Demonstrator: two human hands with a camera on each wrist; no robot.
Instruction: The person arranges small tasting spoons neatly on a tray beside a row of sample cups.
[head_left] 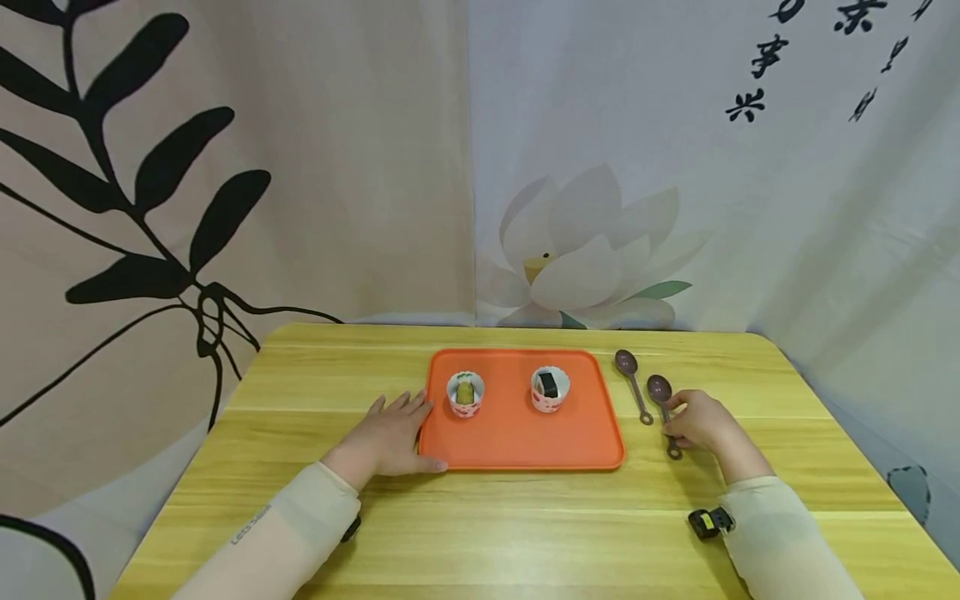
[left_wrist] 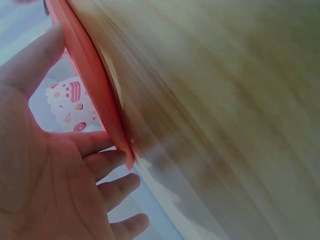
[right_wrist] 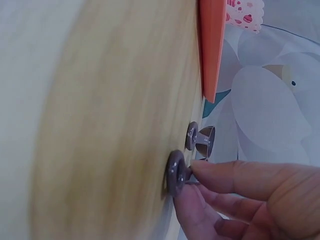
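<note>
My left hand (head_left: 386,437) lies at the left edge of the orange tray (head_left: 517,446), fingers spread and touching the rim; the thumb is at its front left corner. At right, my right hand (head_left: 701,421) pinches the handle of a brown spoon (head_left: 660,389) between thumb and fingers. In the right wrist view the ring end of this spoon (right_wrist: 175,172) shows by the fingertips. A second brown spoon (head_left: 626,363) lies between it and the tray. On the tray stand two patterned paper cups, the left cup (head_left: 465,409) and the right cup (head_left: 547,403).
The left cup holds a yellow-green piece (head_left: 465,392), the right one a black-and-white piece (head_left: 550,384); their kind is unclear. All stands on a wood-grain table (head_left: 480,533). Behind its far edge hangs a printed curtain (head_left: 375,167).
</note>
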